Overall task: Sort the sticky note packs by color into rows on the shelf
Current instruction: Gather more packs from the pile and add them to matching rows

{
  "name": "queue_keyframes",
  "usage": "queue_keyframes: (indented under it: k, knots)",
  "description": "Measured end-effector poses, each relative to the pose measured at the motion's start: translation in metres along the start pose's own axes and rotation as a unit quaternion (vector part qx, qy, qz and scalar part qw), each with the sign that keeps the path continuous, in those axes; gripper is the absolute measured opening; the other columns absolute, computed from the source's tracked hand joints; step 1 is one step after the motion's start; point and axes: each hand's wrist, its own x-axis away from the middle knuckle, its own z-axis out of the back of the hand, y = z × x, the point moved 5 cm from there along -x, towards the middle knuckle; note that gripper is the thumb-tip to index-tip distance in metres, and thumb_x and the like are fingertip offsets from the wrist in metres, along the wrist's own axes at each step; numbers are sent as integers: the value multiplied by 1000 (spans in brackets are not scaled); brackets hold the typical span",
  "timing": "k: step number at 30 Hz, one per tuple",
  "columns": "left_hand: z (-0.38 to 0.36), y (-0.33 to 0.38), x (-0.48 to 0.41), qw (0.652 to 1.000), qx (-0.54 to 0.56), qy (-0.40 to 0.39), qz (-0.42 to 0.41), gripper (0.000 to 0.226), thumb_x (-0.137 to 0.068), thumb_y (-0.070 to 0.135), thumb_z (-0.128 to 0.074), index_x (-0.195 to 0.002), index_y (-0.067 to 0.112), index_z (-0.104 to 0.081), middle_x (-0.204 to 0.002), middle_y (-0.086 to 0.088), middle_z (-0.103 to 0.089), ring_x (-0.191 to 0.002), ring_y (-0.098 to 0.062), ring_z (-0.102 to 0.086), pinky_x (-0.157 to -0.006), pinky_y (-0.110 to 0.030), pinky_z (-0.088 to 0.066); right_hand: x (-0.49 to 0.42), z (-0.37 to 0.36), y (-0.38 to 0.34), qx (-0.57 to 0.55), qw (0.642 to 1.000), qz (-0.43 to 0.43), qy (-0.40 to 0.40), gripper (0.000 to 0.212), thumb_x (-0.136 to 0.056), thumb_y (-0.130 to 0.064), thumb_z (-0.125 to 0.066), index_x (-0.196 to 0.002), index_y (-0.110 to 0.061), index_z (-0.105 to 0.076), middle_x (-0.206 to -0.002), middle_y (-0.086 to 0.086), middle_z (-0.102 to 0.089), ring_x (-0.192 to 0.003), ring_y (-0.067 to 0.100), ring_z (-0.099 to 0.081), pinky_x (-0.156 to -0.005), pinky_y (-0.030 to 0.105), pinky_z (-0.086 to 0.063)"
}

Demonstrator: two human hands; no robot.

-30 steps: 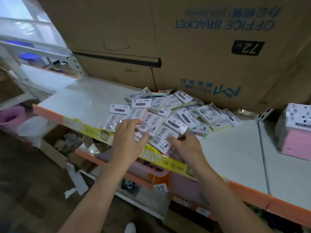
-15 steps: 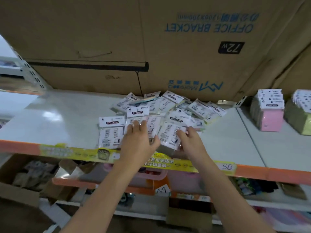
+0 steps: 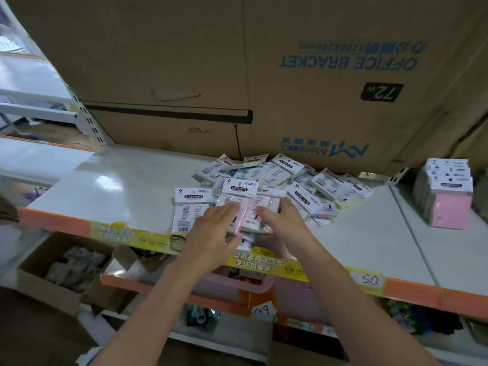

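Observation:
A loose heap of sticky note packs [image 3: 306, 188] in clear wrappers with white "STICKY NOTE" headers lies on the white shelf [image 3: 118, 186], against a cardboard box. One pack [image 3: 188, 210] lies flat at the heap's left edge. At the front of the heap a small stack of pink packs [image 3: 244, 207] is gripped between both hands. My left hand [image 3: 211, 233] holds its left side, fingers on top and thumb underneath. My right hand [image 3: 286, 224] holds its right side. A sorted stack of pink packs [image 3: 449, 204] stands at the far right.
A large cardboard box [image 3: 264, 75] forms the wall behind the shelf. The shelf's orange front edge [image 3: 422, 291] carries a yellow label strip and a "5.0" price tag [image 3: 369, 280]. Lower shelves hold a pink bin [image 3: 237, 283] and open cartons [image 3: 66, 268].
Both hands have closed in from spread positions on the heap and now grip a stack of pink packs between them, lifted slightly at the heap's front.

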Motion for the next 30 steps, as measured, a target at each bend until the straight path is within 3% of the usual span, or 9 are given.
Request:
queue_keyframes:
  k: [5, 8, 10, 12, 14, 16, 20, 24, 30]
  knots:
    - [21, -7, 6, 987, 83, 132, 34, 39, -96, 12, -59, -134, 4, -58, -117, -14, -69, -103, -27, -65, -87, -44, -57, 5, 2, 13, -64, 998, -28, -8, 21, -89, -27, -66, -105, -21, -54, -103, 6, -61, -90, 21, -66, -56, 35, -60]
    - [21, 11, 8, 984, 80, 158, 21, 42, -100, 26, -46, -135, 6, -58, -119, -13, -69, -105, -27, -67, -86, -42, -58, 4, -3, 11, -43, 999, -20, -7, 35, -90, -36, -62, -118, -17, -53, -111, 6, -61, -102, 27, -63, -77, 50, -60]
    - [11, 32, 9, 989, 59, 136, -13, 49, -98, 34, -40, -131, 5, -61, -126, -12, -67, -115, -26, -64, -95, -46, -55, 5, -5, 9, -74, 997, -29, -9, 46, -93, -46, -56, -128, -16, -51, -118, 4, -58, -105, 24, -61, -74, 41, -61]
    - [-1, 42, 11, 992, 49, 118, -23, 54, -96, 41, -42, -132, 6, -61, -135, -11, -61, -127, -26, -56, -110, -42, -41, 8, -6, 10, -133, 989, -58, -31, 67, -88, -63, -54, -138, -19, -47, -128, 2, -54, -110, 23, -60, -72, 37, -62]
    - [-9, 40, 14, 992, 75, 100, -19, 54, -96, 43, -46, -137, 10, -57, -145, -8, -53, -136, -22, -46, -116, -35, -28, 7, -6, 11, -115, 990, -71, -39, 85, -72, -72, -65, -136, -19, -49, -133, 1, -58, -116, 26, -61, -90, 49, -57]
    - [-6, 32, 14, 985, 144, 90, -5, 47, -95, 35, -51, -137, 13, -57, -147, -4, -51, -139, -17, -42, -118, -39, -32, 3, -5, 11, -79, 995, -52, -14, 67, -70, -55, -77, -123, -19, -58, -118, 2, -69, -106, 24, -67, -92, 52, -56]
    - [17, -10, 12, 973, 79, 177, 128, 41, -92, 28, -62, -129, 12, -58, -140, -10, -53, -135, -26, -42, -110, -52, -40, -2, -4, 13, -100, 993, -53, 31, 35, -79, -30, -75, -111, -25, -61, -102, -3, -73, -97, 23, -70, -88, 51, -58]
    - [12, -61, 9, 948, -9, -8, 318, 88, -87, 54, -64, -151, 11, -22, -155, -20, -30, -142, -38, -29, -112, -49, -32, 1, 10, 18, -122, 990, -64, 42, 66, -67, -39, -72, -128, -23, -53, -116, 5, -68, -105, 30, -66, -90, 56, -55]
    - [21, -70, 1, 932, 107, 35, 346, 80, -79, 46, -67, -143, 16, -28, -126, -15, -54, -117, -36, -48, -95, -49, -47, 3, 34, 19, -156, 984, -66, 62, 58, -72, -36, -68, -126, -22, -51, -100, 4, -69, -96, 27, -67, -86, 51, -56]
